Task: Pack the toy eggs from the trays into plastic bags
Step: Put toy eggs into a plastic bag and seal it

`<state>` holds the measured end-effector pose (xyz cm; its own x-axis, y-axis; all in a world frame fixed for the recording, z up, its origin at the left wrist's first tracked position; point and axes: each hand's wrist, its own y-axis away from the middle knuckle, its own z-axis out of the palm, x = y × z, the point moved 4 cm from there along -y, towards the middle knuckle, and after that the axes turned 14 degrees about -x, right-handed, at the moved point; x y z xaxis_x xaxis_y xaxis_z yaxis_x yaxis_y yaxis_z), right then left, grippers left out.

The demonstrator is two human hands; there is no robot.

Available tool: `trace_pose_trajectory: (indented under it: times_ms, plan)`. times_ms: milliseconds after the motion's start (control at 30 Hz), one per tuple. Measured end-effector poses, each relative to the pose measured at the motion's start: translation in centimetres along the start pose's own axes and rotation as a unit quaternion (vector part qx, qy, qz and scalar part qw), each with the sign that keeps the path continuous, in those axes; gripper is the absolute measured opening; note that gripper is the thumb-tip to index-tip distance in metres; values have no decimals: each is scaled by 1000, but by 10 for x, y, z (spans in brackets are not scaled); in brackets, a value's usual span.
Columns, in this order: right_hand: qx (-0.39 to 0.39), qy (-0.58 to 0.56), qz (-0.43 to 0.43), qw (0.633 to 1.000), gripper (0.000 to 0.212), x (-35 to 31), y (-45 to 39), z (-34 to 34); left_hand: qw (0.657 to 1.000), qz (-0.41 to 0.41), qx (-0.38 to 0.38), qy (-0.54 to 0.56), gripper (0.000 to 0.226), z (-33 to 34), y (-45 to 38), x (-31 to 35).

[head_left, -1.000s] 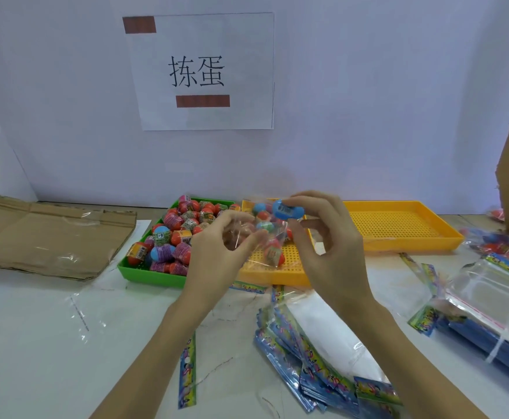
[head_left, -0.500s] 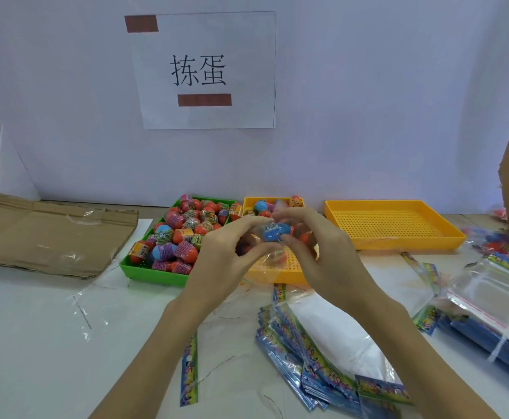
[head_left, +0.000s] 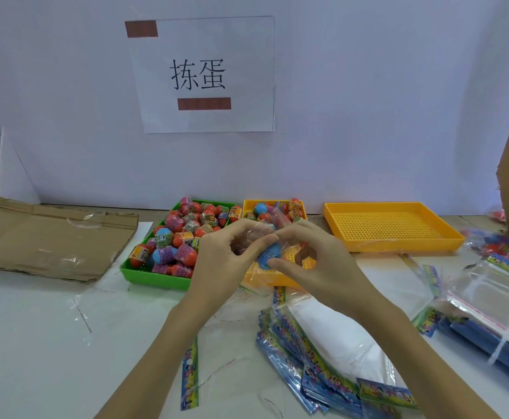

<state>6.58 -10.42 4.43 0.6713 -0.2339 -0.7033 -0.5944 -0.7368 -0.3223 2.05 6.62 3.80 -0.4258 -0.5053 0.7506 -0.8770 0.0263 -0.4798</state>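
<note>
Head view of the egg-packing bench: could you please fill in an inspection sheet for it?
Surface: white table, with loose clear film.
Job's things: green tray heaped with toy eggs; small yellow tray partly filled; large yellow tray holds no eggs; clear bag with blue egg inside.
Clutter: flattened cardboard; printed bag stack; clear bag pile.
Grippers: left hand and right hand both pinch the bag.
Cables: nothing seen.
Surroundings: white wall, paper sign.

left hand (head_left: 217, 264): fingers curled, pinching, forearm entering from 7 o'clock | right hand (head_left: 319, 267): fingers curled, pinching, forearm from 5 o'clock | hands touching
</note>
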Motion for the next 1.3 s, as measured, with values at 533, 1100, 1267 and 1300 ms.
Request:
trace_pose_trajectory:
  times_ms: [533,1100,1267,1300]
  plan:
    - [66,-17,18,998,10,1,1,4,998,1,-11,-68,35,4,1,1]
    - [-8,-77,84,994,19,12,1,-10,982,-98,-109,115,43,-10,-3,-11]
    - [-8,-124,110,986,18,18,2,-4,986,-96,-90,99,37,-10,-4,-12]
    - [0,-145,105,984,16,18,2,-5,986,-101,-83,101,35,-10,-4,-13]
